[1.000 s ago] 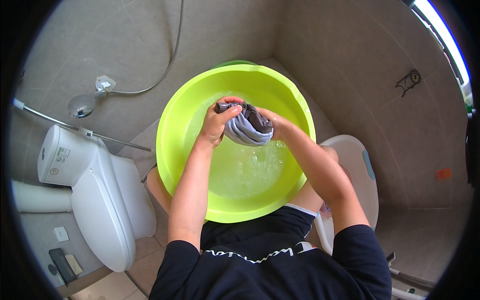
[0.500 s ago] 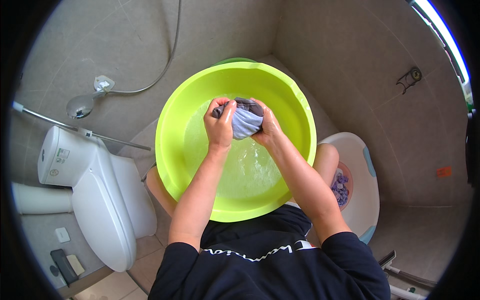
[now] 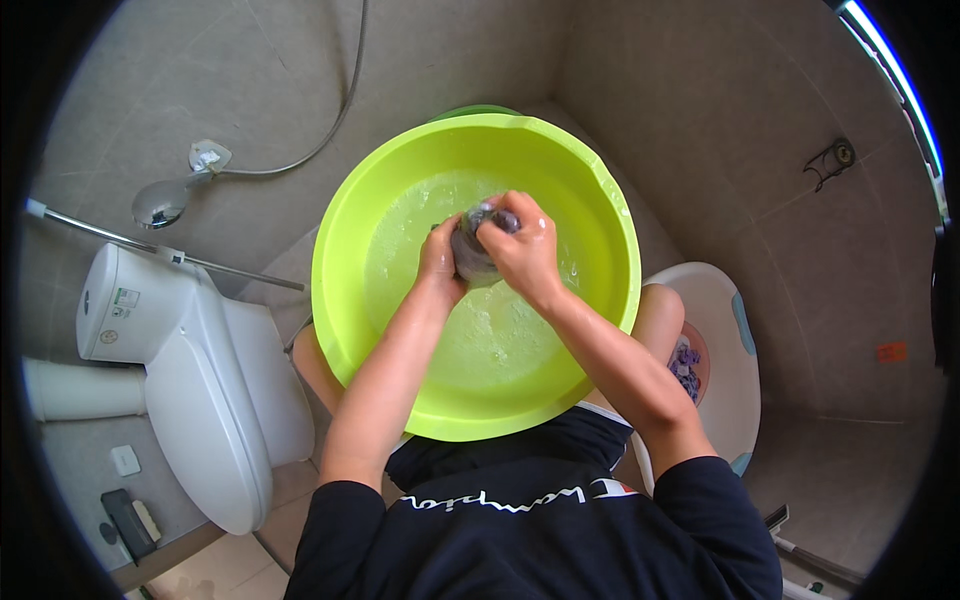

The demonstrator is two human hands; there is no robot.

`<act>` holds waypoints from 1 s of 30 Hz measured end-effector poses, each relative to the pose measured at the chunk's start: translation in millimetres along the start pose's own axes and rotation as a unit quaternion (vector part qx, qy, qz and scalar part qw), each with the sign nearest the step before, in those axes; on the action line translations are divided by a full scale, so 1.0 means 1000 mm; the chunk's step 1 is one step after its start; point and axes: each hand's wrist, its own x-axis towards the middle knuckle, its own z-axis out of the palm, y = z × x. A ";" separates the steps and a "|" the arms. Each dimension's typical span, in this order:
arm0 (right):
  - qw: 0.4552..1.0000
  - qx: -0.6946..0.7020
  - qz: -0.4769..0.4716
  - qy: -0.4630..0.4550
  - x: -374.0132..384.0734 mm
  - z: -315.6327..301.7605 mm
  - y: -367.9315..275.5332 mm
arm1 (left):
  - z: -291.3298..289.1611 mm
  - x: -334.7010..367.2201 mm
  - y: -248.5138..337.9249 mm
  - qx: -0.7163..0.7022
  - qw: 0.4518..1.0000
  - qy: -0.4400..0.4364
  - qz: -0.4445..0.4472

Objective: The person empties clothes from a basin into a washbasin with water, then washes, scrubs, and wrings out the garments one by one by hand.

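A wet, bunched grey-blue cloth [image 3: 474,262] is held between both hands over a large lime-green basin [image 3: 352,215]. My left hand [image 3: 440,258] grips the cloth's left side. My right hand [image 3: 527,245] is closed on its upper right part, the fingers curled over a dark fold. What kind of garment it is cannot be made out. Cloudy, sudsy water [image 3: 490,345] covers the basin's bottom beneath the hands. The basin stands between my knees.
On the right, a white tub [image 3: 735,400] holds a pink bowl [image 3: 703,365] with purple cloth [image 3: 685,370]. At the left stand a white toilet [image 3: 205,430], a metal rail [image 3: 235,274] and a wall-hung shower head [image 3: 160,203]. Grey tiled walls meet behind the basin.
My right hand has turned over and now grips the cloth from above. The cloth is more tightly bunched, its light blue face mostly hidden. Both hands stay over the basin.
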 end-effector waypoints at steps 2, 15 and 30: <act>0.997 -0.052 -0.044 -0.037 -0.006 -0.002 -0.005 | -0.004 -0.008 0.001 0.020 0.997 -0.052 -0.047; 0.951 -0.116 -0.254 -0.129 -0.030 -0.018 -0.036 | 0.010 -0.058 0.004 0.150 0.976 -0.154 -0.015; 0.888 -0.103 -0.368 -0.257 -0.046 -0.031 -0.044 | 0.004 -0.062 0.006 0.048 0.960 -0.142 -0.235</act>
